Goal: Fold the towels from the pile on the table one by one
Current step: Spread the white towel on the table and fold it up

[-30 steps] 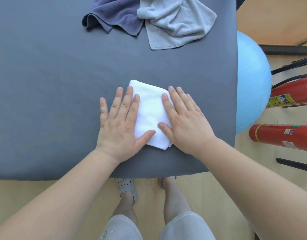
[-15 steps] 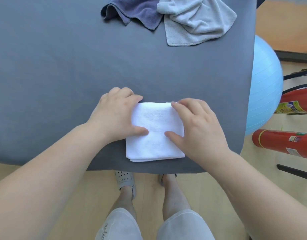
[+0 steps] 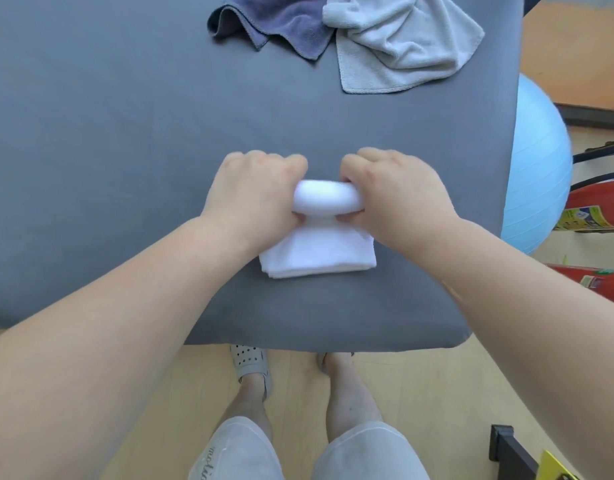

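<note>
A small white towel point(image 3: 319, 251) lies folded near the front edge of the grey table point(image 3: 125, 150). Its far edge is lifted and curled over into a roll. My left hand point(image 3: 253, 199) grips the left end of that roll and my right hand point(image 3: 399, 195) grips the right end, fingers curled round it. At the back of the table sit a dark purple towel point(image 3: 278, 22) and a crumpled light grey towel point(image 3: 399, 43), touching each other.
A light blue exercise ball point(image 3: 537, 174) is right beside the table's right edge. Red fire extinguishers point(image 3: 596, 209) lie on the floor beyond it. My legs and a sandal point(image 3: 250, 365) show below the table's front edge.
The flat hands that pressed the white towel have curled round its far edge and lifted it toward me into a roll. The view has shifted, so the pile sits further right.
</note>
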Tool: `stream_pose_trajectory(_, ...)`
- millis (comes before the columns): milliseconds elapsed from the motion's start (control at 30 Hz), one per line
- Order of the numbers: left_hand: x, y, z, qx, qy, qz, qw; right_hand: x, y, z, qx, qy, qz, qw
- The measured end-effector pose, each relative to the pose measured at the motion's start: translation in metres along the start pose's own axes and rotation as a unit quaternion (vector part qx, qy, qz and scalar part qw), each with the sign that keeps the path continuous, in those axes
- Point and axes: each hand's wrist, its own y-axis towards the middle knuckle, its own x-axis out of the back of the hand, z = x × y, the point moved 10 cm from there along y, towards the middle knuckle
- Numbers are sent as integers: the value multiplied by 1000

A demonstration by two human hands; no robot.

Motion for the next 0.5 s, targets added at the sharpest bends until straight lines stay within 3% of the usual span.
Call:
stream_pose_trajectory(67,18,2,2,-19,-5,-92,996,22,-3,-3,-10,5,-129,992)
stream_pose_trajectory(167,29,-4,-2,-34,7,-167,985,29,-17,3,-8,-15,-213,977)
stream_pose_trajectory(267,18,-25,-11,-55,-11,-204,977,15,-37,8,16,0,-207,978)
stream_pose_trajectory(500,-26,-76,-25,-17,-8,-92,996,-16,-88,25,16,10,-122,992)
